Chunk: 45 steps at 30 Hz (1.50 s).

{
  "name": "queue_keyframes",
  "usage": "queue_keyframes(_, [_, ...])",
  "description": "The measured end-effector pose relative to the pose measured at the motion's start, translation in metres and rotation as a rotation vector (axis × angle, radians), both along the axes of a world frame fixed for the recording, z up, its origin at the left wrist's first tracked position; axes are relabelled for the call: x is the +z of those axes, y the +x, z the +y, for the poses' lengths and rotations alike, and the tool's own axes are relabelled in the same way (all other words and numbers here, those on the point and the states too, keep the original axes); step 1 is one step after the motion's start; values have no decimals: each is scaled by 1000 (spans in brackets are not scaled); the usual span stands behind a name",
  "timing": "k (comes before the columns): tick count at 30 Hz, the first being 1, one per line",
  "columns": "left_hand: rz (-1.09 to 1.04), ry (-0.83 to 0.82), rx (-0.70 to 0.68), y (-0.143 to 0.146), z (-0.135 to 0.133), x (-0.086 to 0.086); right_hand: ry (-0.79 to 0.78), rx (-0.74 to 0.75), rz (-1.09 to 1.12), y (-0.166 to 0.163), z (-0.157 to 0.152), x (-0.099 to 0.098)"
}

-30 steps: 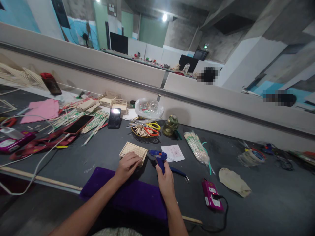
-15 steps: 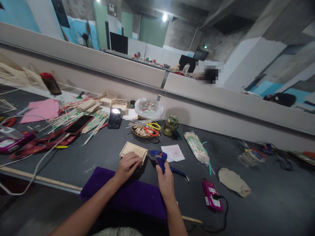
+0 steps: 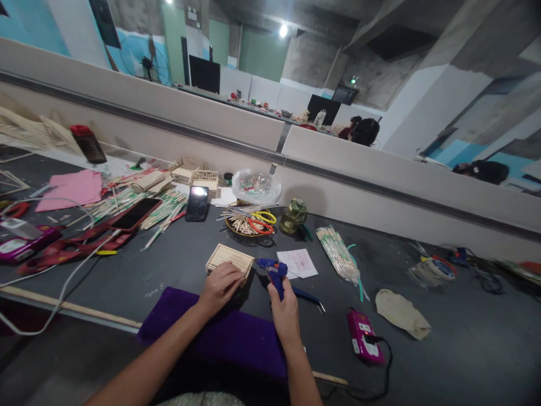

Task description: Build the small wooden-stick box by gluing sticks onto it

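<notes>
My right hand (image 3: 286, 313) grips a blue hot glue gun (image 3: 274, 270) by its handle, the nozzle pointing left. Close to that nozzle lies a small slatted box of pale wooden sticks (image 3: 228, 256). My left hand (image 3: 222, 286) has its fingers bent together over the near side of the box, which they hold; the fingertips are partly hidden. Under my forearms a purple cloth (image 3: 240, 344) is spread at the table's front edge. Just right of the glue gun sits a printed paper (image 3: 302, 263), and a tool with a dark blue handle (image 3: 306, 296) lies below it.
A basket of sticks (image 3: 243, 225) with scissors (image 3: 262, 221) on top stands behind the box. Farther right are a packet of sticks (image 3: 338, 254) and a magenta power strip (image 3: 366, 337) with a cord. Phones (image 3: 196, 203) and stick bundles lie left. A low partition (image 3: 359, 175) runs behind.
My left hand has shifted very slightly on the stick box. The glue gun and my right hand stay almost where they were.
</notes>
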State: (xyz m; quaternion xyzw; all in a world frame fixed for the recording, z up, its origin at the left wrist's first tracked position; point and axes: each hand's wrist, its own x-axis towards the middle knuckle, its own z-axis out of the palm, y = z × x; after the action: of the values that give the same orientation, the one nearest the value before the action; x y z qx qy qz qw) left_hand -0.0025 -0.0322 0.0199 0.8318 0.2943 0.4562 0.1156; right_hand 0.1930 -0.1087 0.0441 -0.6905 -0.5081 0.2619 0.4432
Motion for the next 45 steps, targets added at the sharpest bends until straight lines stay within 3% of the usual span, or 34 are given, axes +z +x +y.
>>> queue_keyframes(24, [69, -75, 6, 4, 2, -2, 15, -9, 8, 0, 2, -9])
queue_keyframes(33, [100, -80, -29, 1, -1, 9, 56, -24, 6, 0, 5, -13])
queue_keyframes(45, [63, -60, -18, 2, 5, 1, 46, -23, 59, -2, 7, -12])
